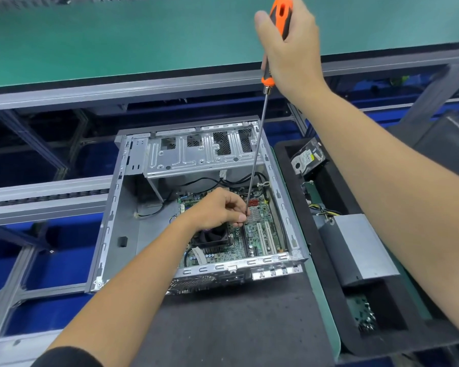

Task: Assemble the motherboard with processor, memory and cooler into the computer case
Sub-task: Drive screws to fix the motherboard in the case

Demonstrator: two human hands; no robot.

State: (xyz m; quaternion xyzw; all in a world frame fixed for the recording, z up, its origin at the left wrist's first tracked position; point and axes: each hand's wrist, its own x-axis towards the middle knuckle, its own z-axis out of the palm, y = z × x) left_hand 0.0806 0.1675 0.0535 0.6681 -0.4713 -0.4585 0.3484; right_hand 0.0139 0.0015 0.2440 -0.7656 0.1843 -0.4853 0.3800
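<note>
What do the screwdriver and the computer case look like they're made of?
Screwdriver: handle looks like orange-and-black moulded plastic or rubber, matte; the long shaft looks like polished steel, thin with a bright glint.
Computer case: looks like bare sheet metal, probably galvanised steel, dull silver with stamped slots and folded edges.
</note>
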